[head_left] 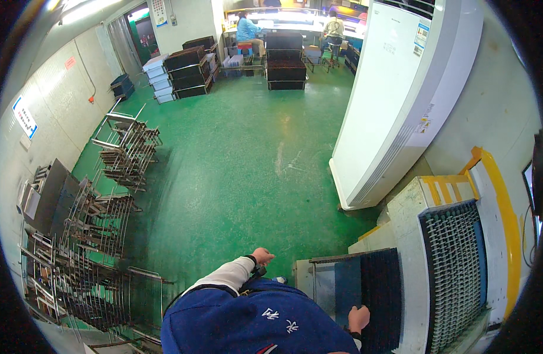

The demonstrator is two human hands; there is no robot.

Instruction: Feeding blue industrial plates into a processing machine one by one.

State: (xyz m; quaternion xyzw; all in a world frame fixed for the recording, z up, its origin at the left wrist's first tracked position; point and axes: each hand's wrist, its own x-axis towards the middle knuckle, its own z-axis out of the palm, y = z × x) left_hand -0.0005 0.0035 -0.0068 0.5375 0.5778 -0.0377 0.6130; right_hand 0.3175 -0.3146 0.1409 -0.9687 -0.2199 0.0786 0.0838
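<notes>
My left hand point(263, 256) hangs in front of my body over the green floor, its fingers curled in and nothing visible in them. A dark band circles that wrist. Lower right, my right hand point(359, 318) is closed at the dark, finely ridged rack point(380, 295); what its fingers hold, if anything, is hidden. A blue-grey panel point(347, 282) lies along the rack's left side. Right of the rack is a machine with a slanted bed of metal links point(454, 265).
Metal rod frames point(100, 224) are stacked along the left wall. A tall white cabinet unit point(383, 100) stands at the right. Black crates point(286, 74) and pale blue bins point(159, 79) are farther back. Two seated people point(248, 29) work at a lit bench.
</notes>
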